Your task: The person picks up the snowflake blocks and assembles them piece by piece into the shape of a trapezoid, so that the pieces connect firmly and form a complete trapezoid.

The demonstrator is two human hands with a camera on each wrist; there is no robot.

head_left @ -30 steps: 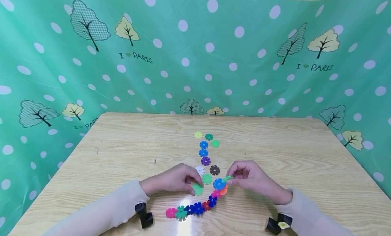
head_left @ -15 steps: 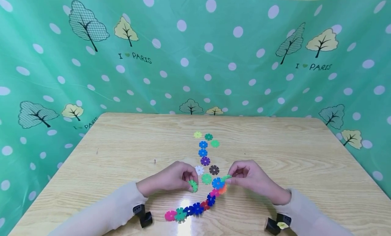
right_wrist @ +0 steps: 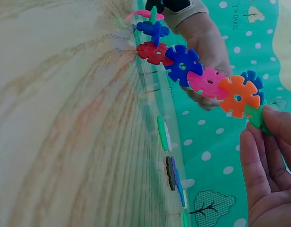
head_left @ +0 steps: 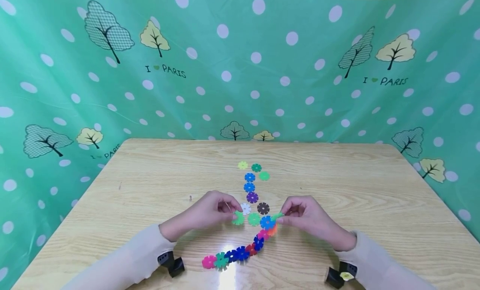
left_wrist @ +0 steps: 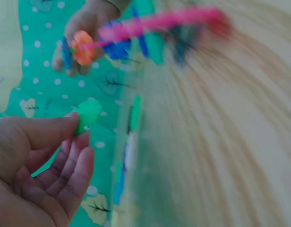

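My left hand (head_left: 211, 211) pinches a loose light-green notched plastic disc (left_wrist: 90, 112) between thumb and fingers. Opposite it, my right hand (head_left: 309, 217) pinches a green notched disc (right_wrist: 255, 118) that ends a chain of interlocked discs (head_left: 242, 253). Along that chain run light blue, orange (right_wrist: 238, 97), pink, dark blue, red and green discs, with a pink disc (head_left: 208, 262) at its far left end. The chain curves down and left from my right fingers. In the head view, the left disc stands a short way left of the chain's light-blue disc (head_left: 267, 222).
Loose discs lie in a winding row on the wooden table (head_left: 150, 177) beyond my hands: a green disc (head_left: 253, 218), white (head_left: 245, 208), dark brown (head_left: 263, 208), purple (head_left: 252, 197), and several farther back. A green dotted curtain (head_left: 240, 65) hangs behind the table.
My left hand has drawn back slightly left and moved up and away from me with its green disc, which has turned. The right hand stays nearly in place with the chain.
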